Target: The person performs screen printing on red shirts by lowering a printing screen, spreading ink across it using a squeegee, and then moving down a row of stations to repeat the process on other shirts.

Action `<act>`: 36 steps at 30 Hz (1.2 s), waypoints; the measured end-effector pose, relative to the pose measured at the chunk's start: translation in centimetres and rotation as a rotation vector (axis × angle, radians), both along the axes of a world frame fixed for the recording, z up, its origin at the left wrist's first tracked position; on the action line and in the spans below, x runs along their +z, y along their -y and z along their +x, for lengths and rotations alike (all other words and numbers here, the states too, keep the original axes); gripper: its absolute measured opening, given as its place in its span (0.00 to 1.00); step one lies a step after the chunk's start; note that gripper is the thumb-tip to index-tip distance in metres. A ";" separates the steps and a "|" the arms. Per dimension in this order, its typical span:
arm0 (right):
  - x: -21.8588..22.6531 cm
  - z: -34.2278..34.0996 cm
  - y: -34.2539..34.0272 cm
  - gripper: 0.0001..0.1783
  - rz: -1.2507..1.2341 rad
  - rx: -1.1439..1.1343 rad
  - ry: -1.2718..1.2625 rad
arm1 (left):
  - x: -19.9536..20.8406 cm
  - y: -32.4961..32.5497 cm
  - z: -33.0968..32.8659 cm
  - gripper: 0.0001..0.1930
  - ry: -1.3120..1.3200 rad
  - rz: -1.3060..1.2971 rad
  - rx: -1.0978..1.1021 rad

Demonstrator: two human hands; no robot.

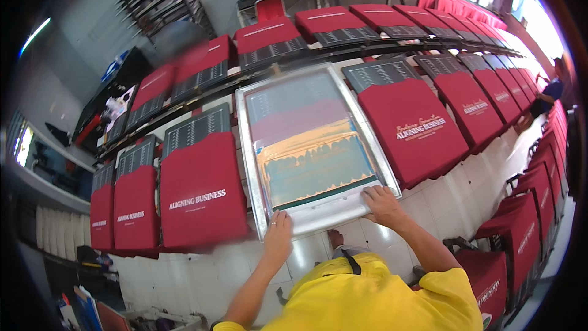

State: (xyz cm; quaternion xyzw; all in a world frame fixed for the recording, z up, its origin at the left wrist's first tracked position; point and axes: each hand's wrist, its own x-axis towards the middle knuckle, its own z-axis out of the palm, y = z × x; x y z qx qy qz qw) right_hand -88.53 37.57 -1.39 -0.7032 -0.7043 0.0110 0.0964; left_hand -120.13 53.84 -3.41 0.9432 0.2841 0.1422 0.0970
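A screen printing frame (248, 147) with a silver metal rim lies over one of the boards in the near row. Its mesh carries a patch of orange ink around a grey-blue area, and a red shirt shows faintly through the upper part. Along the near end runs a dark green strip (324, 194) beside a pale band. My left hand (278, 233) grips the near left corner, fingers over the rim. At the near right corner my right hand (383, 206) holds the frame, its fingers on top and the thumb side partly hidden.
Red shirts on dark boards flank the frame, such as a left one (199, 196) and a right one (410, 129), both with pale print. Another row (269, 34) stands behind. More shirts (520, 233) hang at the right, where another person (548, 92) stands. White tiled floor (233, 276) lies below.
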 end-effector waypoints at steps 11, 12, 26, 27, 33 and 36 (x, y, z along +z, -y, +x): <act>-1.5 2.9 -0.9 0.22 0.364 -0.317 -0.280 | 0.2 -2.5 -2.8 0.23 0.144 -0.216 0.146; -2.0 3.9 -1.5 0.20 0.354 -0.432 -0.263 | -0.8 -3.6 -3.1 0.23 0.177 -0.274 0.254; -9.6 9.7 -5.1 0.19 0.284 -0.952 -0.597 | -6.3 -10.4 -6.1 0.18 0.405 -0.927 0.706; -9.3 9.9 -5.2 0.21 0.228 -0.969 -0.608 | -6.8 -10.3 -6.5 0.18 0.450 -0.979 0.720; -11.4 11.3 -4.4 0.25 0.233 -0.943 -0.571 | -5.2 -9.2 -4.4 0.17 0.551 -0.813 0.731; -10.0 10.2 -3.8 0.24 0.285 -0.936 -0.609 | -4.3 -8.9 -5.3 0.18 0.524 -0.763 0.720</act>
